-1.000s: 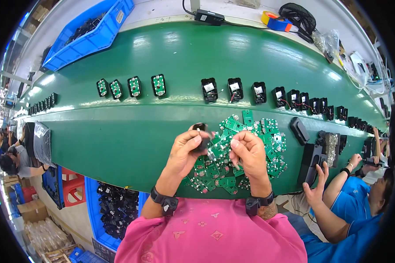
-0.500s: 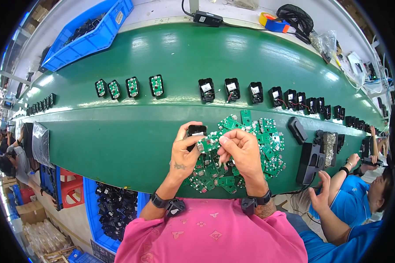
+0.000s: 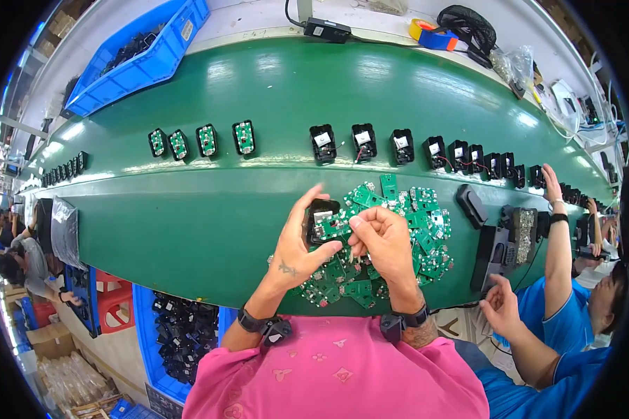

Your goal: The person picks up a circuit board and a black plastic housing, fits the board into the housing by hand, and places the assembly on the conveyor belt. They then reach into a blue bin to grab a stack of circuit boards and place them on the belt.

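My left hand (image 3: 295, 244) cradles a small black plastic case (image 3: 316, 230), fingers along its far side and the thumb stretched along the near side. Pinched in my right hand (image 3: 384, 241) is a green circuit board (image 3: 334, 225), tilted over the open case and partly inside it; I cannot tell whether it is seated. A loose pile of green circuit boards (image 3: 426, 220) spreads beneath and to the right of my hands. Farther off stand black cases with boards fitted (image 3: 244, 137) on the left and black cases with a white part inside (image 3: 322, 143) on the right.
A blue bin (image 3: 129, 70) of dark parts stands at the back left, another blue crate (image 3: 147, 335) below the green table (image 3: 154, 230). A dark device (image 3: 493, 255) rests on the right. A co-worker in blue (image 3: 566, 314) reaches a hand (image 3: 553, 185) toward the case row.
My left thumb has moved off the board to the case's near side. The board now lies over the case opening. A co-worker's arm has stretched out to the row of cases.
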`<state>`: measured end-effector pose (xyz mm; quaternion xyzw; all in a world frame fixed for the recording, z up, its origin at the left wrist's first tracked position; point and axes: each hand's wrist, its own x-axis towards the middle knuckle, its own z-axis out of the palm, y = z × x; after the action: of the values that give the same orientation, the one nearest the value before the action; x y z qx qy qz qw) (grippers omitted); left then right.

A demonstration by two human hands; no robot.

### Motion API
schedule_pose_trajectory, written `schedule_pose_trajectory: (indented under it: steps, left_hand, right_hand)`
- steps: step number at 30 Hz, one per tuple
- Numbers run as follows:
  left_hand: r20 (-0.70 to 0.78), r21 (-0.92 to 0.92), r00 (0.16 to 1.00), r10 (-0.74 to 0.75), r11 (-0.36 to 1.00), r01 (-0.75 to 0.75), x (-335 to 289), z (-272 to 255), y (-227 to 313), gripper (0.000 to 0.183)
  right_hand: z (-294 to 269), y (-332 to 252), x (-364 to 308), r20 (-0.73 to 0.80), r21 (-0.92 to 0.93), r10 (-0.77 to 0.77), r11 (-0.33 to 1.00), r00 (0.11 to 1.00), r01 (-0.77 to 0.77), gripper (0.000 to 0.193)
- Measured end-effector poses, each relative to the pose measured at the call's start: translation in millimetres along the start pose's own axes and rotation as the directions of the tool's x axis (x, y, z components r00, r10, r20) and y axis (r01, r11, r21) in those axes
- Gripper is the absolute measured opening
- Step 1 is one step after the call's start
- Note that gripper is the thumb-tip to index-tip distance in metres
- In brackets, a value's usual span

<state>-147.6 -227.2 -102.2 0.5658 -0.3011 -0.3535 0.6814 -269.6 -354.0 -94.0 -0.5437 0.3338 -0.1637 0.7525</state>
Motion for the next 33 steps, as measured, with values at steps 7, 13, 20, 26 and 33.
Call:
schedule_pose_trajectory:
  steps: [7,13,20,26,33]
  left_hand:
    - [-0.044,-0.066,0.996,-0.075,0.995,0.072,4,4,-4,0.082]
    - [0.005,-0.1,0.982,-0.188,0.977,0.187,3,6,10,0.075]
    - [-0.009,-0.221,0.965,-0.263,0.942,0.255,2,9,10,0.063]
    - [0.035,-0.241,0.955,-0.295,0.925,0.295,1,15,11,0.061]
    - [0.062,-0.229,0.953,-0.297,0.925,0.303,0,20,9,0.06]
  right_hand:
    - [5,9,-3,-0.015,-0.039,-0.048,0.998,0.999,0.047,0.014]
    - [2,13,-3,-0.074,-0.044,-0.082,0.996,0.994,0.079,0.013]
    - [-5,19,0,-0.06,-0.214,-0.492,0.856,0.869,0.47,0.019]
    - [-14,17,5,0.189,-0.234,-0.514,0.804,0.837,0.547,0.018]
    - [-12,20,3,0.147,-0.169,-0.457,0.862,0.878,0.477,0.014]
